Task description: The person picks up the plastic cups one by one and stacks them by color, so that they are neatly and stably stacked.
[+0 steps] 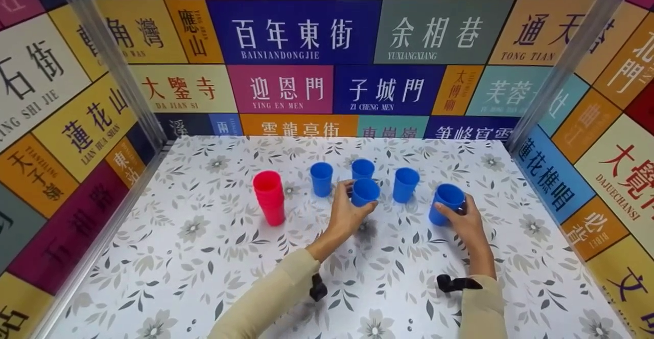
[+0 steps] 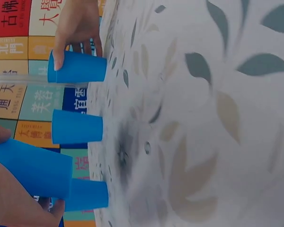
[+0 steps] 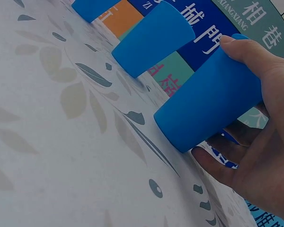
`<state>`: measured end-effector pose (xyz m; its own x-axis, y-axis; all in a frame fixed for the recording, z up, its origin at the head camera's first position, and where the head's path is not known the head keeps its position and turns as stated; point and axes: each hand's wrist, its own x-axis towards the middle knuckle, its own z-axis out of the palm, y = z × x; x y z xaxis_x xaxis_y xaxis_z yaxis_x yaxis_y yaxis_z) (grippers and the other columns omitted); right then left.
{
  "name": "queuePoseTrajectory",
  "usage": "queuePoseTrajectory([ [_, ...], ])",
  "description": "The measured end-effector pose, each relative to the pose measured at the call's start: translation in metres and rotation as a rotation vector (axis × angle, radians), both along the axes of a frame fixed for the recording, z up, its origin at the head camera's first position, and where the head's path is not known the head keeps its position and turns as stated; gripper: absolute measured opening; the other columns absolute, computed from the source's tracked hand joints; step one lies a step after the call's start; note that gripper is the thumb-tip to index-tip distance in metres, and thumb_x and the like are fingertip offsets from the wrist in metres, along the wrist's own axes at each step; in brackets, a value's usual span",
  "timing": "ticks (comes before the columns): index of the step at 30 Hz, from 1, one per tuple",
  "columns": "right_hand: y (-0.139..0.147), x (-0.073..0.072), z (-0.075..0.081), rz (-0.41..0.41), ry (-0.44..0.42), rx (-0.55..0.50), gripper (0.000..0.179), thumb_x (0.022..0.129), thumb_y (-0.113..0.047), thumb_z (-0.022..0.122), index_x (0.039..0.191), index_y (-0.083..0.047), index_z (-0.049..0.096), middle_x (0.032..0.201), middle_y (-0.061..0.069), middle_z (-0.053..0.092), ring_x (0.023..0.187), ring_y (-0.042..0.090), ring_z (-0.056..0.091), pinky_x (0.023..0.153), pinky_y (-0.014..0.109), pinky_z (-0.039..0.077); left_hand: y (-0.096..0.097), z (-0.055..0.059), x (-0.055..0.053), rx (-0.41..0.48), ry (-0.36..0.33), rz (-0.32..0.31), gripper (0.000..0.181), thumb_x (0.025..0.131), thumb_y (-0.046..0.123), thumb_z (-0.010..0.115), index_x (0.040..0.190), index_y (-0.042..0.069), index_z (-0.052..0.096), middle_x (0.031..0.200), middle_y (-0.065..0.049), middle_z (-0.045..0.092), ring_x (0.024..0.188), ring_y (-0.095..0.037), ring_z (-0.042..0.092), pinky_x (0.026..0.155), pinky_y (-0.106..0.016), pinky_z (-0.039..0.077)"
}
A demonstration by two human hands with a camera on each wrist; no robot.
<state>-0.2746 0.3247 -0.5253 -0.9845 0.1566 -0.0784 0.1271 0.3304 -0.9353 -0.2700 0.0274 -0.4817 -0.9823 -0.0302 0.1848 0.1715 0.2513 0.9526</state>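
clearly, the left hand grips one blue cup, the right hand another blue cup

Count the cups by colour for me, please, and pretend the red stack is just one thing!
Blue cups: 5
Red stack: 1 (I can't tell exactly how many cups are nested)
Total: 6

Blue cups smooth plastic (matt-looking), red cups likewise; sleeves cloth.
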Motion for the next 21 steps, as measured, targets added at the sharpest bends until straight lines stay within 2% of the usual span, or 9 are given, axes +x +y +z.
queuePoseTrajectory([
  [9, -0.002, -0.001, 0.004, -0.010, -0.014, 0.011, 0.095, 0.088, -0.050, 0.072, 0.159, -0.015, 0.018, 0.163, 0.022, 0.027, 0.153, 0.039, 0.024, 0.124, 0.056, 0.023, 0.027, 0.012, -0.006, -0.033, -0.038, -0.078, 0.071, 0.080, 0.022, 0.083, 0.138, 0.005, 0.045, 0.136, -0.018, 0.054, 0.126, -0.031, 0.056, 0.108, -0.045, 0.047],
  [16, -0.002, -0.001, 0.002, -0.023, -0.003, 0.001, 0.094, 0.088, -0.049, 0.074, 0.158, -0.015, 0.021, 0.162, 0.021, 0.030, 0.152, 0.038, 0.027, 0.124, 0.055, 0.024, 0.044, 0.015, -0.009, -0.045, -0.043, -0.108, 0.069, 0.080, 0.025, 0.084, 0.137, 0.008, 0.049, 0.132, -0.016, 0.056, 0.121, -0.028, 0.058, 0.101, -0.043, 0.052],
  [21, 0.001, -0.002, 0.000, -0.025, 0.009, 0.009, 0.092, 0.089, -0.048, 0.073, 0.157, -0.014, 0.022, 0.161, 0.022, 0.032, 0.151, 0.039, 0.029, 0.123, 0.054, 0.027, 0.055, 0.020, -0.013, -0.040, -0.066, -0.149, 0.069, 0.082, 0.027, 0.083, 0.140, 0.012, 0.050, 0.133, -0.012, 0.058, 0.121, -0.024, 0.058, 0.102, -0.041, 0.052],
])
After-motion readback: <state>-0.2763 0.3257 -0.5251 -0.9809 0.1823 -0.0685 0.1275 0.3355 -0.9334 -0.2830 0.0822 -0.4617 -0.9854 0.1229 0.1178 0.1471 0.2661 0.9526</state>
